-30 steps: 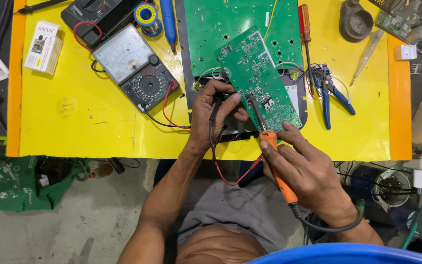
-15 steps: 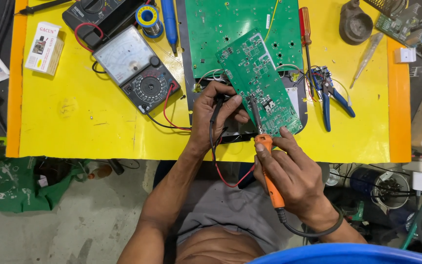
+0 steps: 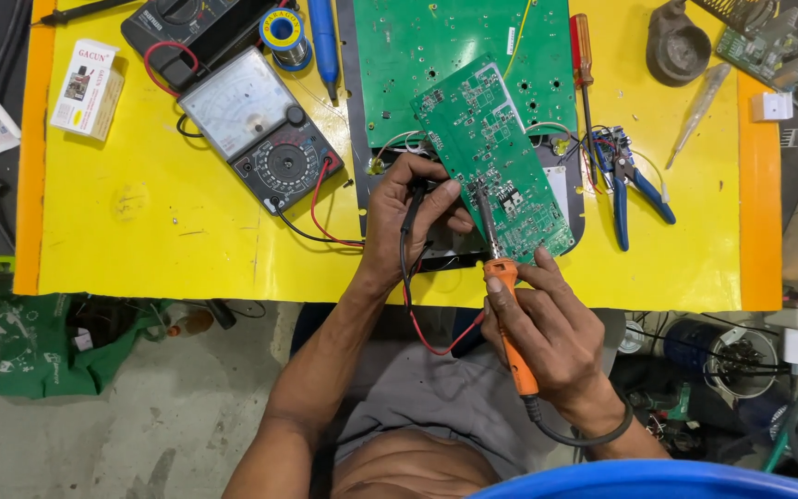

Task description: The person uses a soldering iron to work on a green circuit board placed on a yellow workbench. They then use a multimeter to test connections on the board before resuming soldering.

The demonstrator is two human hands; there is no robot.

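My right hand grips an orange-handled soldering iron, its metal tip touching the lower part of a small green circuit board. That board lies tilted across a larger green circuit board on the yellow table. My left hand rests at the small board's left edge and pinches the black and red probe leads, which loop down off the table's front edge.
An analog multimeter sits left of the boards, with a dark digital meter behind it. A solder spool, a small white box, a red screwdriver, blue pliers and a dark round holder lie around.
My right hand has drawn the soldering iron slightly up and left, so the tip reaches further onto the small board. My left hand stays in place with the leads.
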